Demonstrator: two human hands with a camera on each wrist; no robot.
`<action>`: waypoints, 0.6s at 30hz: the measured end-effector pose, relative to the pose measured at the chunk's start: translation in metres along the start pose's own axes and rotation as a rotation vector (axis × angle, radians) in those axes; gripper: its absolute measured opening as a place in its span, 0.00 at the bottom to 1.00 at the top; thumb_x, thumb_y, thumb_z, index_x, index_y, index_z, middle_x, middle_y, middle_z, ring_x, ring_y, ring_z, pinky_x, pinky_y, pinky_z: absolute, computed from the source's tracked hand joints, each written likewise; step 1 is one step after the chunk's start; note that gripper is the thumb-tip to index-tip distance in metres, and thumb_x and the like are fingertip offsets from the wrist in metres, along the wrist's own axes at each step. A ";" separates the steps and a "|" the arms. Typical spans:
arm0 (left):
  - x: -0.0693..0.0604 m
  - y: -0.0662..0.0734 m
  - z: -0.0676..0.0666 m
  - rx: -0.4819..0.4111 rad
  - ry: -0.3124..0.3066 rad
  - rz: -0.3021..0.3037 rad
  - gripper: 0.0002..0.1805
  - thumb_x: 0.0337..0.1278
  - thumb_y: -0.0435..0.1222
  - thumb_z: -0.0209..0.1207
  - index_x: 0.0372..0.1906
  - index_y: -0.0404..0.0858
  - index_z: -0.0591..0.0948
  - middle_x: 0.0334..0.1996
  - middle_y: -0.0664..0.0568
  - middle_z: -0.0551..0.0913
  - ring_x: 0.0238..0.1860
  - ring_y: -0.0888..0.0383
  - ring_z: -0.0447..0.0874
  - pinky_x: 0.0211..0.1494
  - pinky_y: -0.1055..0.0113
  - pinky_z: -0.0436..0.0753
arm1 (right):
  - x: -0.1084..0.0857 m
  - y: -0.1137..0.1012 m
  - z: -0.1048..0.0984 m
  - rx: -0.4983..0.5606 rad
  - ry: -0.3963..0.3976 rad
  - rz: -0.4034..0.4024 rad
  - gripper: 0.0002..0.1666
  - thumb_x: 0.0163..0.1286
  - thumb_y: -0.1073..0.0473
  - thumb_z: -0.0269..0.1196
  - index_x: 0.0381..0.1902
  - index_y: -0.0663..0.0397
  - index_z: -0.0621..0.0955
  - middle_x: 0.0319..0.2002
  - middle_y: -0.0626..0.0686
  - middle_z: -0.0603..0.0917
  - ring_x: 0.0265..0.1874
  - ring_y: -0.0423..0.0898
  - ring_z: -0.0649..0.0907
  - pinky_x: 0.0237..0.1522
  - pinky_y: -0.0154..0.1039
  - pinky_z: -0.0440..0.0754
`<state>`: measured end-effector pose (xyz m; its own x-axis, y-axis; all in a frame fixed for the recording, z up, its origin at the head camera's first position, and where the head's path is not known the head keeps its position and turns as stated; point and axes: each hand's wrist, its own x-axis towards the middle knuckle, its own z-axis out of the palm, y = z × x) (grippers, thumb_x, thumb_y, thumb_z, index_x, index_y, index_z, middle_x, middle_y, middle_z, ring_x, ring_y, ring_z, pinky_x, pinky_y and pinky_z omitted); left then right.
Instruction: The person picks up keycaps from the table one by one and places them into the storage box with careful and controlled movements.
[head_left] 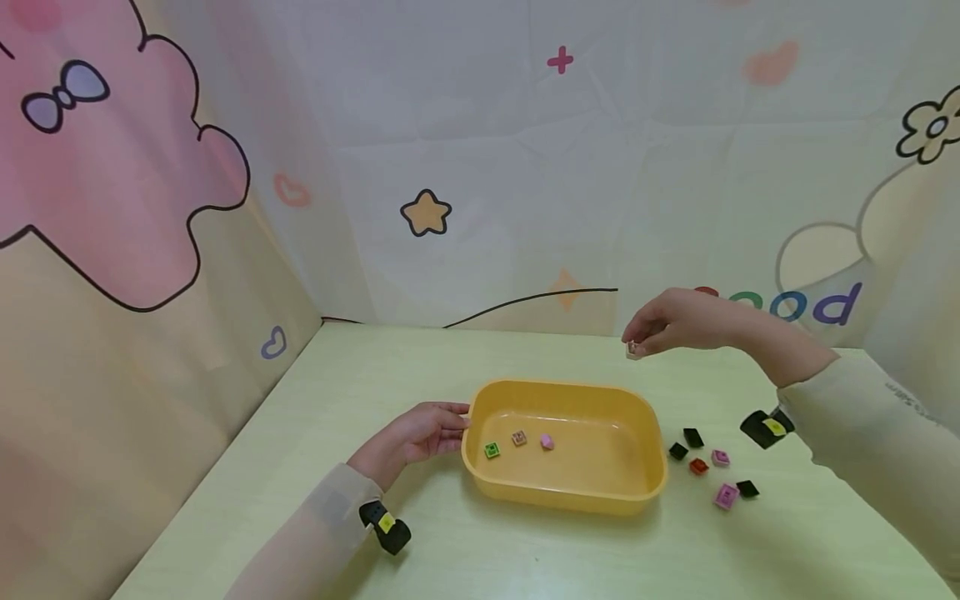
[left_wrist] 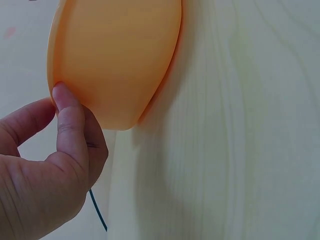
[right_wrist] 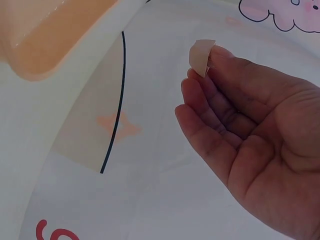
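Observation:
A yellow plastic tray stands on the table, holding a green brick, a tan brick and a pink brick near its left end. With thumb and fingers, my left hand pinches the tray's left rim; the left wrist view shows the thumb and fingers at that edge. Raised above the table, beyond the tray's far right corner, my right hand pinches a small pale building brick between its thumb and fingertips. The underside of that brick is hidden by the fingers.
To the right of the tray lie loose bricks: several black ones, a red one and two pink ones. A printed cloth hangs behind the table's far edge.

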<state>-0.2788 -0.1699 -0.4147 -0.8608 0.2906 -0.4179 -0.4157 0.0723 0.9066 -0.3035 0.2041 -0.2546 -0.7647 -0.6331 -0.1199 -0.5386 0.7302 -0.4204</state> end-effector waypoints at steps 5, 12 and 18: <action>0.001 0.002 0.000 0.002 -0.001 0.001 0.26 0.72 0.28 0.53 0.72 0.27 0.68 0.36 0.54 0.86 0.32 0.65 0.85 0.38 0.76 0.88 | 0.014 -0.013 0.003 0.002 -0.003 -0.019 0.15 0.70 0.57 0.68 0.50 0.61 0.86 0.42 0.51 0.91 0.40 0.42 0.87 0.49 0.43 0.90; 0.002 0.003 -0.001 0.003 0.007 0.003 0.26 0.71 0.27 0.53 0.71 0.27 0.70 0.35 0.54 0.86 0.32 0.65 0.85 0.37 0.76 0.88 | 0.037 -0.032 0.015 0.017 -0.050 -0.060 0.14 0.70 0.58 0.68 0.49 0.61 0.87 0.41 0.51 0.91 0.40 0.43 0.87 0.51 0.44 0.90; 0.001 0.000 -0.002 -0.006 -0.008 -0.001 0.26 0.71 0.27 0.52 0.71 0.27 0.69 0.35 0.54 0.86 0.32 0.65 0.86 0.37 0.76 0.88 | 0.055 -0.043 0.029 0.016 -0.097 -0.082 0.13 0.69 0.59 0.68 0.47 0.61 0.87 0.38 0.50 0.91 0.37 0.39 0.85 0.51 0.42 0.90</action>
<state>-0.2804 -0.1718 -0.4157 -0.8577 0.2985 -0.4187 -0.4188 0.0668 0.9056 -0.3119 0.1305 -0.2685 -0.6802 -0.7128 -0.1708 -0.5915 0.6714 -0.4465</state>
